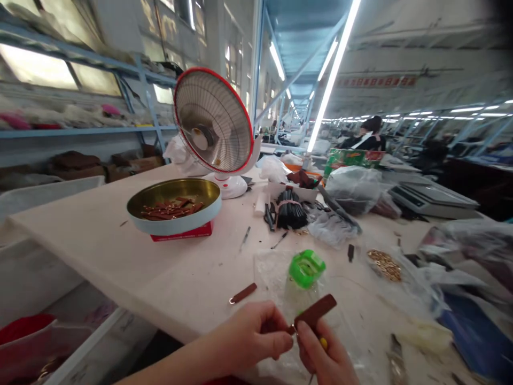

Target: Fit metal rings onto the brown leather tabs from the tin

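In front of me, my right hand [326, 355] grips a flat brown leather strap [318, 310] between thumb and fingers. A small yellow piece [323, 343] shows among those fingers, and a thin metal rod sticks out below; what they belong to is hidden. My left hand [262, 334] is closed in a pinch at the strap's lower end, by a small metal ring [294, 325]. Just left of my hands lies another brown strap [244, 293] with a metal ring at one end. Beyond them a bright green plastic holder [306, 269] stands on clear plastic.
A round tin [176, 227] of brown straps rests on a red box [182, 233]. Behind it stands a red-rimmed fan heater [214, 120]. Gold-coloured metal parts [383, 265] lie in a plastic bag to the right, near a scale [433, 198]. A person [371, 136] is far back.
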{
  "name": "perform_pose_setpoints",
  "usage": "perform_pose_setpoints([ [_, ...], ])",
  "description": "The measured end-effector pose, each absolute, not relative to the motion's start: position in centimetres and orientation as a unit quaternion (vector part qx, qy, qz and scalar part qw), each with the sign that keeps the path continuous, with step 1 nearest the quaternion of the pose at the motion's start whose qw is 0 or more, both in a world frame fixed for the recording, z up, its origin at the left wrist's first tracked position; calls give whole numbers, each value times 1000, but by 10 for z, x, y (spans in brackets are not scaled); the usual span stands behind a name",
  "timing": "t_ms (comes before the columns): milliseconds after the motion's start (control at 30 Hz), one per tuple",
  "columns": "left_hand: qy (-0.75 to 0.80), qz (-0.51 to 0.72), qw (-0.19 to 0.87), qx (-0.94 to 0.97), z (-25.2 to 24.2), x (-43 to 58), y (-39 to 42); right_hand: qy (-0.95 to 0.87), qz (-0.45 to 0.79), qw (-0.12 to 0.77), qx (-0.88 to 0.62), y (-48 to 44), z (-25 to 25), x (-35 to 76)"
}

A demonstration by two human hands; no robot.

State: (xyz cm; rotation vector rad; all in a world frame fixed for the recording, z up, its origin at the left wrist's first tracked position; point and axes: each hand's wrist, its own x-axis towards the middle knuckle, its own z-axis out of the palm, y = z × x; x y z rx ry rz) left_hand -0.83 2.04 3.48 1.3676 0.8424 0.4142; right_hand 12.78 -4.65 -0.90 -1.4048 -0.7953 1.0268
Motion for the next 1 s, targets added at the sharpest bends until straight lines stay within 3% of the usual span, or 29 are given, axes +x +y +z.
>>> perform_pose_setpoints([
  [200, 392, 216, 701, 555, 22, 2, 4, -335, 466, 579, -579, -47, -18, 135],
  [433, 442, 237, 591, 631, 0, 4, -3, -253, 462, 608, -594, -52, -18, 120],
  [600, 453, 232, 574, 641, -3, 7, -5, -234, 455, 628, -587, -52, -32, 118],
  [800, 367, 152, 584, 708, 34, -8, 0, -227, 586, 609, -483, -46, -33, 132],
  [1000, 378, 227, 706, 554, 9, -6, 4, -203, 658, 574, -442, -47, -30, 126],
])
